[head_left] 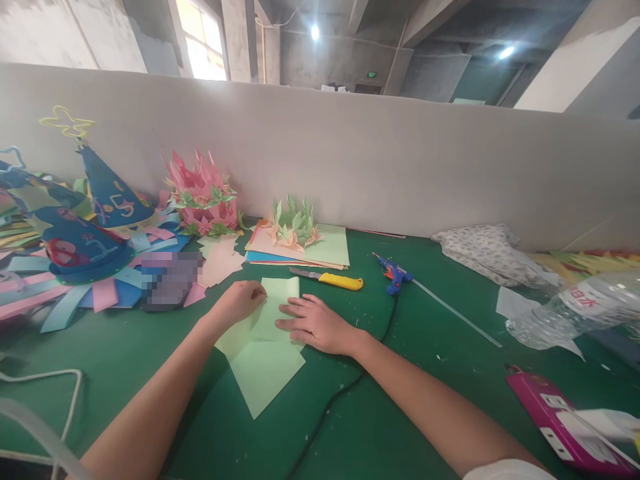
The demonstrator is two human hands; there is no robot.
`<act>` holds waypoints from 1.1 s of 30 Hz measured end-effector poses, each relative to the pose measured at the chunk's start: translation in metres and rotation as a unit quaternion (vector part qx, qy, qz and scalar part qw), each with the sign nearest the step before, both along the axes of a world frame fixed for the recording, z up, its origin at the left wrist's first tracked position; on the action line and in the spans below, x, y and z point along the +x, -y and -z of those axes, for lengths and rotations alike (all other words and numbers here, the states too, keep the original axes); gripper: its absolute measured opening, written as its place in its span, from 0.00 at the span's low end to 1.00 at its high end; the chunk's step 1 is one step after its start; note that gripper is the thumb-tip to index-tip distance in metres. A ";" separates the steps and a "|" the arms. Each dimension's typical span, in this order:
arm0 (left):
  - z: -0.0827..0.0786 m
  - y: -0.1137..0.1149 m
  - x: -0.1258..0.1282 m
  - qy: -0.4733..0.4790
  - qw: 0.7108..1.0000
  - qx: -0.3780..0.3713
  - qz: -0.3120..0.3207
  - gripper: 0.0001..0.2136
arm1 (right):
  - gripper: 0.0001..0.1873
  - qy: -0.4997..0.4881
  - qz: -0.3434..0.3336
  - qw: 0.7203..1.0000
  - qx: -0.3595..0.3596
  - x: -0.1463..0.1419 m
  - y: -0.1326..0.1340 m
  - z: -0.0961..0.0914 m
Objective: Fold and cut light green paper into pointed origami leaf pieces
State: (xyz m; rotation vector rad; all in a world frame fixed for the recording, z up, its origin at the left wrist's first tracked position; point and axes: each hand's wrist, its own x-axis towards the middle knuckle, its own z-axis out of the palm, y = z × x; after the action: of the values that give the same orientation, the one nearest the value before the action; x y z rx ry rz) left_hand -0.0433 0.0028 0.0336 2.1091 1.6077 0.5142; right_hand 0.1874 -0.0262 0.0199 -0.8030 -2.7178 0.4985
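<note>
Pale green paper (263, 377) lies on the table in front of me, several sheets partly overlapping, one corner pointing toward me. At the upper left edge of the top sheet (277, 327), my left hand (240, 300) has its fingers curled together, pinching the paper. My right hand (320, 323) is open, fingers spread flat over the sheet's right side. Just beyond the sheet lies a yellow utility knife (340, 281) with its blade out. A blue glue gun (393, 275) with a long glue stick rests farther right.
Colored sheets (330, 247) at the back carry a green and peach paper crown (293, 223). A pink paper flower piece (203, 193) and blue cone hats (113, 190) stand left. On the right are a plastic bottle (560, 313) and a magenta power strip (555, 413). A black cable (325, 413) crosses the table.
</note>
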 end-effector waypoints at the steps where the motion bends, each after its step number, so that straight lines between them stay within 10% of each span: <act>1: 0.000 0.000 0.000 -0.004 1.000 -0.003 0.002 0.10 | 0.19 0.001 0.000 1.000 0.003 0.000 0.000 0.000; 19: -0.002 -0.002 0.002 -0.019 0.999 -0.036 -0.008 0.09 | 0.20 0.013 -0.006 1.000 0.000 0.000 -0.001 0.000; 27: 0.004 0.004 0.012 -0.116 0.991 0.067 0.003 0.11 | 0.20 0.003 -0.010 1.000 -0.009 0.000 -0.004 0.005; 33: 0.003 0.008 0.026 -0.111 0.972 0.132 0.162 0.16 | 0.19 0.009 -0.015 1.000 0.011 -0.001 -0.002 0.003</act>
State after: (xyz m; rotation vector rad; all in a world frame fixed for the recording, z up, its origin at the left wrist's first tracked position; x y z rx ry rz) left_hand -0.0173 -0.0048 0.0303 2.6463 1.3211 0.4112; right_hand 0.1863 -0.0238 0.0171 -0.7657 -2.7517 0.4692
